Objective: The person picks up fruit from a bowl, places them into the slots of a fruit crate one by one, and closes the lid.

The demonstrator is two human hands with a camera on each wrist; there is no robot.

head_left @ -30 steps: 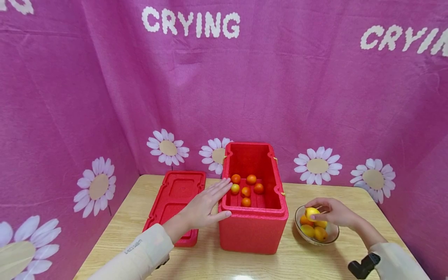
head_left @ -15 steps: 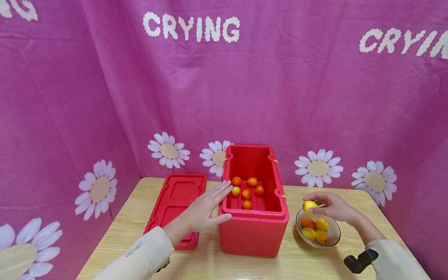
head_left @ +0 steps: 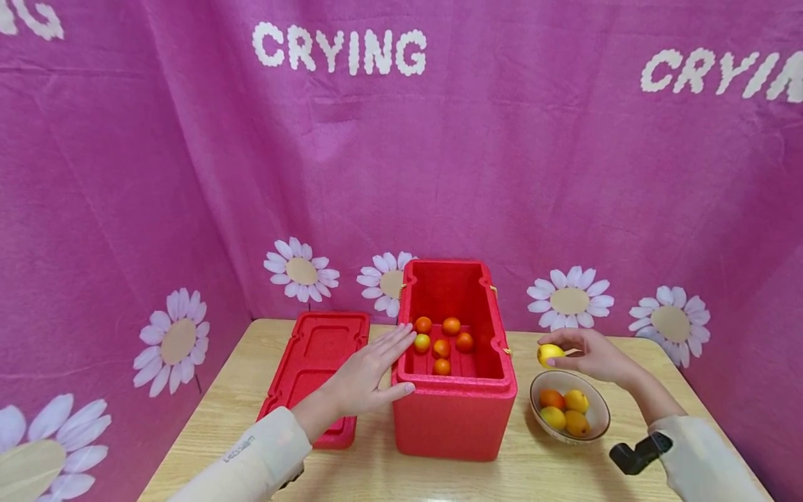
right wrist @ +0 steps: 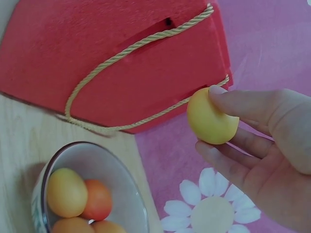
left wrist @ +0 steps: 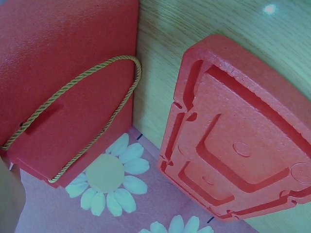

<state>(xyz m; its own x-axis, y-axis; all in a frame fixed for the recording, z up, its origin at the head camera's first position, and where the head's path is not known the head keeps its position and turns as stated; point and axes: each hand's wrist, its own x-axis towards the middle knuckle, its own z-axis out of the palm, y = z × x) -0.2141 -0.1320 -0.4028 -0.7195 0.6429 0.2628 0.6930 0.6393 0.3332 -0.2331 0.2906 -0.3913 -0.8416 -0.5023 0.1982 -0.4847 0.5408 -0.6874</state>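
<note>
Between thumb and fingers my right hand (head_left: 592,354) pinches a yellow lemon-like fruit (head_left: 550,355), lifted above the back of the bowl. The bowl (head_left: 599,420) stands on the table right of the box and holds several yellow and orange fruits (right wrist: 67,192). My left hand (head_left: 366,373) rests with straight fingers on the left rim of the red foam box (head_left: 454,425). Inside that box lie several orange fruits (head_left: 464,341) and one yellow fruit (head_left: 422,343). In the left wrist view only an edge of the left hand shows.
A red lid (head_left: 307,380) lies on the wooden table (head_left: 216,425), left of the box. Gold rope handles (right wrist: 99,73) hang on the box's sides. A purple curtain (head_left: 464,174) with daisies hangs behind the table and at both sides.
My right hand has lifted the yellow fruit out of the bowl, moving up and slightly left. The left hand has stayed on the box rim.
</note>
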